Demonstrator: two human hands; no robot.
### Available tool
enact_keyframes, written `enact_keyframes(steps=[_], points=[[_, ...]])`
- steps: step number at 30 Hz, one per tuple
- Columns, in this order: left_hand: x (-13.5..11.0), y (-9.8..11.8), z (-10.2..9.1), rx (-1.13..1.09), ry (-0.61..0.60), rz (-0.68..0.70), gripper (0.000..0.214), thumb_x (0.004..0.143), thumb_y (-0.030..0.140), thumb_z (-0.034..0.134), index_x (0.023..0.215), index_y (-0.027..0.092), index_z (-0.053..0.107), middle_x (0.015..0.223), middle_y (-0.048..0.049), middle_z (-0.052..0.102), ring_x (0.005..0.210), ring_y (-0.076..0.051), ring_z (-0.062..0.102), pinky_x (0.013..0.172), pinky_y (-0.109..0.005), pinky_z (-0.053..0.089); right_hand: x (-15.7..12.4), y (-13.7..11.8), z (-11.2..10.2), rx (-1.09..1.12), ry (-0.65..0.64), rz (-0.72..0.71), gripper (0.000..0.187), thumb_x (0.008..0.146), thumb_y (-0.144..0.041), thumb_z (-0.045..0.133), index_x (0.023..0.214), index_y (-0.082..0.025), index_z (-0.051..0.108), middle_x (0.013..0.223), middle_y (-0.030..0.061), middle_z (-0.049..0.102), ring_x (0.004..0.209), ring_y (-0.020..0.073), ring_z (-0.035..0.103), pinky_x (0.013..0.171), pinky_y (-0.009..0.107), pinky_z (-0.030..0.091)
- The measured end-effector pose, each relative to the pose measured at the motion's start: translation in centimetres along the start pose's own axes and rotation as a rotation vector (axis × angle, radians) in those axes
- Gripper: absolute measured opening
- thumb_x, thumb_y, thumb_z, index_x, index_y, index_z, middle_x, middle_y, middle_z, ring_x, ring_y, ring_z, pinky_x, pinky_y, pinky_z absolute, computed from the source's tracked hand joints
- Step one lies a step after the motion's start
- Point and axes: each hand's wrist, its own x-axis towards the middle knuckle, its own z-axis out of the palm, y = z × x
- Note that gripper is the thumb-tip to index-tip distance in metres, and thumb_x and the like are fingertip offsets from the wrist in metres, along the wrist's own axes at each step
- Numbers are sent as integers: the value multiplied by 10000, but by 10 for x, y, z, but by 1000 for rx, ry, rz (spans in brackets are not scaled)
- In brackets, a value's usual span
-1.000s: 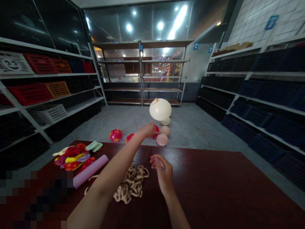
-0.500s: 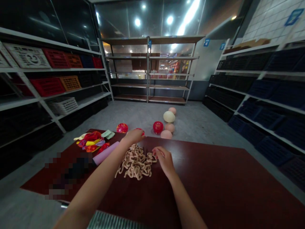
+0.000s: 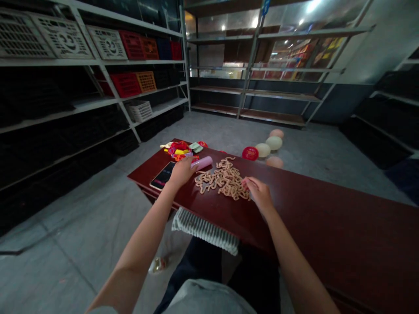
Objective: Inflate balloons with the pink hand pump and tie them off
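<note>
My left hand (image 3: 182, 172) is closed over the near end of a pink tube (image 3: 203, 163) lying on the table, its fingertips partly hidden. A loose pile of curly, beige, cord-like strands (image 3: 225, 179) spreads to the right of the tube. At the pile's right edge, my right hand (image 3: 259, 192) has thumb and fingers pinched together; what is between them is too small to make out. A phone (image 3: 163, 175) with a lit screen lies just left of my left hand. Behind it sits a heap of limp coloured balloons (image 3: 179, 149) beside pale green paper (image 3: 196, 147).
The dark red table (image 3: 314, 218) extends to the right. Blown-up balloons, among them a red one (image 3: 250, 153) and a cream one (image 3: 274, 143), rest on the floor beyond it. A ribbed grey-green cloth (image 3: 206, 231) hangs at the near edge. Shelves with crates (image 3: 126, 84) stand left.
My left hand has moved from over the strands to the pink tube. My right hand stays by the pile's right edge. The view has turned left and tilted down, and the strands look more spread.
</note>
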Motion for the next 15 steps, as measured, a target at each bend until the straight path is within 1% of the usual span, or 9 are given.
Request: enact_keyframes(steps=[2,4,6,9,11,12,14,15], points=[[-11,-12,7,15,8,-42,470,948,375,537,1352,136,543,1334,-158,611,1223,-273,580,1037,-360,431,-4,0,10,-34,-32,-23,379,871,-536,539,854,-194,699,835,67,722,732,189,667,715,332,539],[-19,-20,18,31,-9,-65,532,929,374,578,1385,110,502,1366,-180,579,1249,-283,558,1048,-369,420,-5,-1,21,-70,-61,-56,373,876,-532,540,877,-196,702,872,79,728,762,199,676,743,354,550],[-22,-24,29,60,-22,-82,571,919,364,600,1408,99,470,1384,-190,560,1265,-296,541,1050,-382,414,-3,-4,33,-89,-67,-79,367,882,-528,535,893,-199,697,899,86,736,786,209,684,768,375,557],[-23,-26,39,124,-23,-104,550,906,313,624,1395,101,488,1333,-187,596,1219,-314,566,1022,-397,425,4,-11,52,-139,-79,-151,334,899,-477,520,969,-199,691,965,92,738,855,221,690,811,389,551],[-23,-26,39,142,2,-76,527,897,280,633,1381,112,507,1314,-179,610,1201,-315,574,1011,-397,429,11,-18,64,-259,-97,-265,296,915,-425,506,984,-201,686,997,93,726,912,227,678,864,402,533],[-22,-25,37,141,21,-50,517,898,264,629,1379,120,510,1323,-175,605,1208,-312,570,1015,-395,427,15,-23,71,-323,-99,-335,276,922,-389,497,1010,-203,681,1033,95,716,974,233,664,913,414,515],[-21,-23,30,126,61,25,499,912,229,595,1393,140,498,1363,-163,583,1245,-299,547,1034,-393,415,24,-34,83,-445,-106,-468,276,925,-317,493,1123,-209,651,1159,106,675,1135,250,604,1012,444,462],[-20,-22,26,116,73,73,492,920,213,573,1401,150,491,1382,-157,571,1264,-291,534,1046,-394,407,29,-40,88,-510,-107,-523,317,918,-292,503,1201,-209,619,1237,112,641,1210,260,560,1050,458,432]])
